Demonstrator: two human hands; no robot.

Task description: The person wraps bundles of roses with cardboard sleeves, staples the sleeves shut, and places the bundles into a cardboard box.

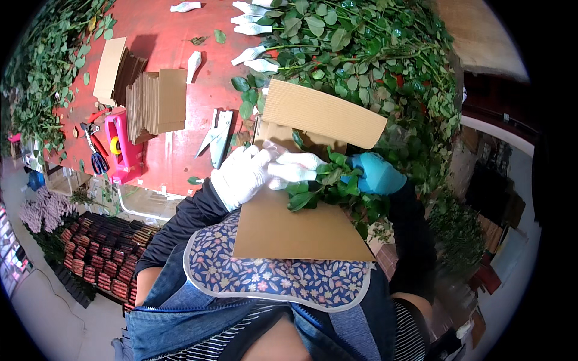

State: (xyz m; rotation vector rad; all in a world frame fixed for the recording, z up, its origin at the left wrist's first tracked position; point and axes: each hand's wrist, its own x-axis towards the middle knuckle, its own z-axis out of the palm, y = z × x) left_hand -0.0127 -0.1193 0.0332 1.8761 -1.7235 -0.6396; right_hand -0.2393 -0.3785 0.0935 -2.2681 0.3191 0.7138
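My left hand (241, 174), in a white glove, is closed around a few flower heads in white net sleeves (295, 168). Their leafy green stems (331, 177) run right to my right hand (378, 173), in a blue glove, whose fingers curl round the stems. Beneath the bunch is a cardboard sheet (295, 228), its near part reaching over my flowered apron (271, 274). A corrugated cardboard flap (325, 111) stands up just beyond my hands. The fingertips of my right hand are partly hidden by leaves.
On the red table (174, 150) are a grey hand stapler (218, 138), a pink tape dispenser (123, 150), red-handled pruning shears (90, 135) and stacked cardboard pieces (156, 102). More sleeved flowers (250, 29) with long stems lie at the far right. Bundled flowers (108, 256) stand low at left.
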